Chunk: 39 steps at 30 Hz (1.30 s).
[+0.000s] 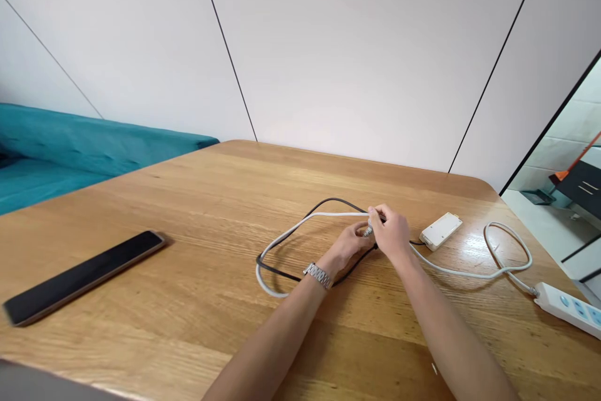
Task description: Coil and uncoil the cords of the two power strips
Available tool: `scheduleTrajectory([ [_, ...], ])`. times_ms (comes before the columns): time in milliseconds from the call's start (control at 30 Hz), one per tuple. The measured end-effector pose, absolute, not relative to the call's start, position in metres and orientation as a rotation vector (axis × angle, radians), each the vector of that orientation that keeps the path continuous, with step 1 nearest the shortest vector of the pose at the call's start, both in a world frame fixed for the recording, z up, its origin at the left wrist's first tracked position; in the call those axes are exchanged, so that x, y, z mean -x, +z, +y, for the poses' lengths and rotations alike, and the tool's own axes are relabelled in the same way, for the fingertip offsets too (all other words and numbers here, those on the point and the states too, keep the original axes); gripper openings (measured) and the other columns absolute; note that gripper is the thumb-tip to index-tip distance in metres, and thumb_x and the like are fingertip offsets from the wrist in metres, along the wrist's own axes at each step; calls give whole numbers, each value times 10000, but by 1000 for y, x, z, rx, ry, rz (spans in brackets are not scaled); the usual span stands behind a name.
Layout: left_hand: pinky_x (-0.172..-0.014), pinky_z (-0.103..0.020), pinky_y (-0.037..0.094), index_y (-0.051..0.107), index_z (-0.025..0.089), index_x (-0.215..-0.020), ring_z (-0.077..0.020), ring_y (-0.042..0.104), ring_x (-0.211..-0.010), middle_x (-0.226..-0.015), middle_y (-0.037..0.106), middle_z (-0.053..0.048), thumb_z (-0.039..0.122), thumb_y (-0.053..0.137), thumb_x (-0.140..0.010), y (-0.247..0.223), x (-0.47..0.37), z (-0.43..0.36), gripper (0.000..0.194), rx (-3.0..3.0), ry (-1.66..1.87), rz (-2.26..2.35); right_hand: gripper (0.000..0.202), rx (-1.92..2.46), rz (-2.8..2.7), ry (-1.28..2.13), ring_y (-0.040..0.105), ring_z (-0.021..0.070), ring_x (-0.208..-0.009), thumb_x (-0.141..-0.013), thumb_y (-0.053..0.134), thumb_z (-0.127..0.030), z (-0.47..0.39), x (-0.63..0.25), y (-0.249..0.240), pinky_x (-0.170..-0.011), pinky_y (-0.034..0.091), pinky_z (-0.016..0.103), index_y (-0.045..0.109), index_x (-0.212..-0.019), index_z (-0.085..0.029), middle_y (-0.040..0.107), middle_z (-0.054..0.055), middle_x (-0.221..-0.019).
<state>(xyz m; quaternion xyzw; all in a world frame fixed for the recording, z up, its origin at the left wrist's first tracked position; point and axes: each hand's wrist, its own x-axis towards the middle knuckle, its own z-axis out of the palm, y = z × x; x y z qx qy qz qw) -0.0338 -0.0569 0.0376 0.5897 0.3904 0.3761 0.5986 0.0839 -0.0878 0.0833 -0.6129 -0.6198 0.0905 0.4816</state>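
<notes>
My left hand (350, 244), with a metal watch (318, 275) at the wrist, has its fingers closed around the ribbed grey-white end (369, 230) of a cable, probably its plug. Right beside it my right hand (390, 230) is pinched on the same bundle, and its fingers hide part of what it grips. A white cable (282, 238) and a black cable (331, 200) loop together to the left of my hands, lying on the wooden table (188, 201). To the right, the white cable runs on to a white power strip (570, 310).
A white rectangular box (441, 230) on the black cable lies right of my hands. At the table's left rests a long black-topped bar (84, 277). A teal sofa (103, 144) stands beyond the left edge, and a pale panelled wall (352, 63) rises behind the table.
</notes>
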Motion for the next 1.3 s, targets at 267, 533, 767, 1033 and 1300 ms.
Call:
scheduleTrajectory([
  [267,-685,-299,467,683,91,-879,-214,601,-733,-779,690,-91,332,635,-699,36,34,-66,305,-1732,859,906,361,1357,-1548,187,633,180,-681,-907,438,-489,-82,-74,60,-638,413,263,618,-734,-229,700,29,-717],
  [533,-841,-407,480,599,172,-1112,-330,588,-1053,-1128,623,-142,501,675,-721,60,67,-142,517,-2480,135,1434,391,1309,-1472,244,599,165,-626,-883,437,-535,-79,-87,72,-613,402,260,582,-707,-217,660,18,-662],
  [767,-737,-373,466,599,142,-1049,-302,677,-872,-944,707,-161,253,295,-969,51,68,-136,334,-2401,-121,1648,420,1290,-1452,192,531,143,-553,-886,425,-539,-79,-86,73,-576,368,249,556,-661,-209,605,6,-587],
  [1033,-658,-270,375,607,155,-754,-198,589,-714,-752,664,-80,287,397,-913,39,49,-84,295,-2018,670,1549,409,1284,-1394,190,515,138,-563,-878,444,-539,-84,-81,74,-587,385,251,530,-650,-211,599,6,-590],
  [1300,-765,-290,449,666,151,-936,-231,596,-818,-832,691,-55,298,573,-743,23,27,-84,260,-1800,890,1051,329,1098,-1150,590,574,160,-584,-764,567,-527,-78,-69,57,-591,470,284,560,-699,-205,638,23,-644],
])
